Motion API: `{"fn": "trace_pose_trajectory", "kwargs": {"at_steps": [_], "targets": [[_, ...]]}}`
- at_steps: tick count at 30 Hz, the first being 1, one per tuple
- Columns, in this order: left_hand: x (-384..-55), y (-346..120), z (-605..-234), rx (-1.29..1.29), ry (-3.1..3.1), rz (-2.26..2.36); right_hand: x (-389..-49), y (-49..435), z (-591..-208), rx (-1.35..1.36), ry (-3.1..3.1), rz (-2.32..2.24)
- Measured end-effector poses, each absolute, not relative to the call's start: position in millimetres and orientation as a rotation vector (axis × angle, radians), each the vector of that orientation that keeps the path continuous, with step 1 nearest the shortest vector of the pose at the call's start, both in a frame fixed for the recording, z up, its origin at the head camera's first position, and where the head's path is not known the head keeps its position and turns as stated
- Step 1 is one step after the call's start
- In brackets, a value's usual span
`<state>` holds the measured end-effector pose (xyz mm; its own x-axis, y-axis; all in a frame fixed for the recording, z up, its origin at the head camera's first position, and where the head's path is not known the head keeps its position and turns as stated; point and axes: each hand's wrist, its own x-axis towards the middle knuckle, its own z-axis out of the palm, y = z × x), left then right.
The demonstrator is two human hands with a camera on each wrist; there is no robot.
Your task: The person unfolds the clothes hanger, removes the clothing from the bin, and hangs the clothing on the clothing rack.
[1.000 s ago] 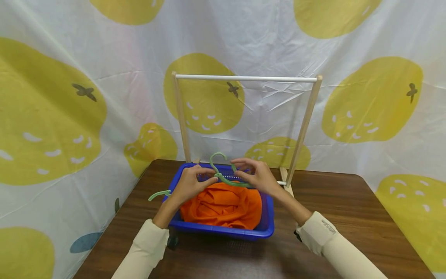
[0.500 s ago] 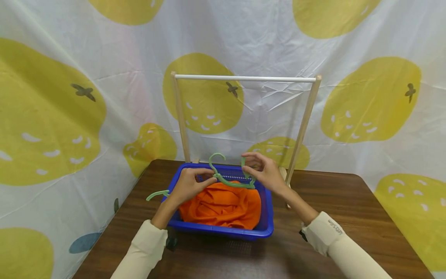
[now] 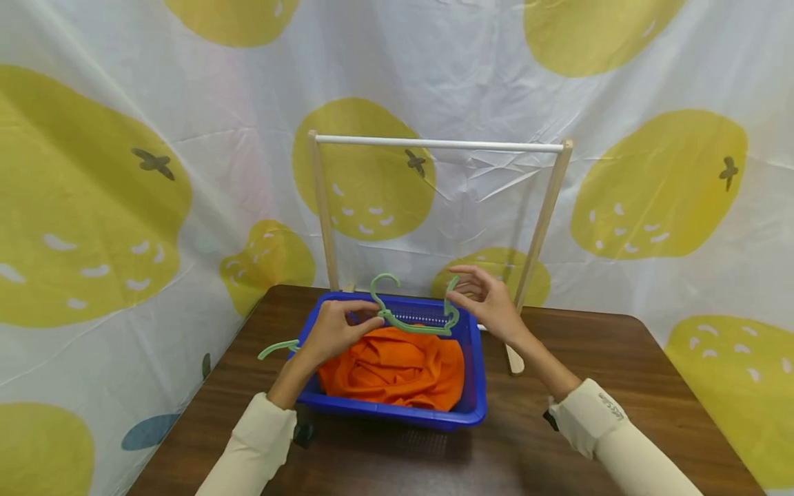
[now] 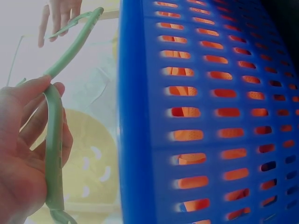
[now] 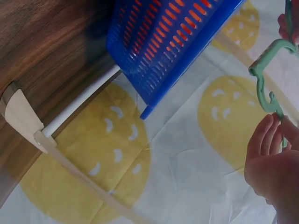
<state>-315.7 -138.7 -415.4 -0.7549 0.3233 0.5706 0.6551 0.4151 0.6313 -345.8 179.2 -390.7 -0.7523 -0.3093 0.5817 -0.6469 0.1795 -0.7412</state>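
A light green folding hanger (image 3: pixel 412 328) is held over the blue basket. My left hand (image 3: pixel 335 329) pinches its middle, just below the hook (image 3: pixel 376 286), between thumb and fingers. The hanger's other arm pokes out past the left wrist. With thumb and fingertips, my right hand (image 3: pixel 495 308) pinches the upright piece at the hanger's right end, which shows a notched, hooked shape in the right wrist view. Crumpled orange cloth (image 3: pixel 397 375) lies inside the basket (image 3: pixel 403 411), below both hands. In the left wrist view, the hanger (image 4: pixel 54 140) runs along the left palm.
Behind the basket stands a wooden rack with a white top bar (image 3: pixel 434 144); one of its feet (image 3: pixel 514 360) rests on the dark wood table (image 3: pixel 608 365). A white curtain (image 3: pixel 484 76) printed with yellow fruit hangs at the back and sides.
My right hand has moved right, away from the hook, and the hanger's right end piece has swung outward with it. The left hand keeps its pinch on the middle, nearly still.
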Motion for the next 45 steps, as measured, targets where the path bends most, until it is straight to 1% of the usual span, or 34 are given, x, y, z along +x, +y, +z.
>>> {"fn": "trace_pose_trajectory", "kwargs": {"at_steps": [9, 19, 24, 32, 40, 45], "targets": [[-314.6, -140.7, -413.8, -0.856, -2.294, -1.281, -343.8, 194.1, -391.6, 0.892, -2.186, 1.6], [-312.7, -146.2, -413.4, -0.813, -2.267, -1.318, -342.8, 216.4, -397.8, 0.825, -2.255, 1.602], [-313.1, -148.5, -413.9, -0.79, -2.25, -1.313, -343.9, 224.2, -403.7, 0.854, -2.224, 1.622], [-314.2, -150.9, -415.9, -0.775, -2.215, -1.322, -342.8, 231.1, -413.0, 0.835, -2.257, 1.649], [-310.9, -151.8, -416.1, -0.766, -2.189, -1.34, -341.4, 234.8, -421.5, 0.774, -2.348, 1.563], [-310.3, -152.1, -416.2, -0.757, -2.174, -1.343, -341.1, 236.3, -426.8, 0.745, -2.374, 1.621]]}}
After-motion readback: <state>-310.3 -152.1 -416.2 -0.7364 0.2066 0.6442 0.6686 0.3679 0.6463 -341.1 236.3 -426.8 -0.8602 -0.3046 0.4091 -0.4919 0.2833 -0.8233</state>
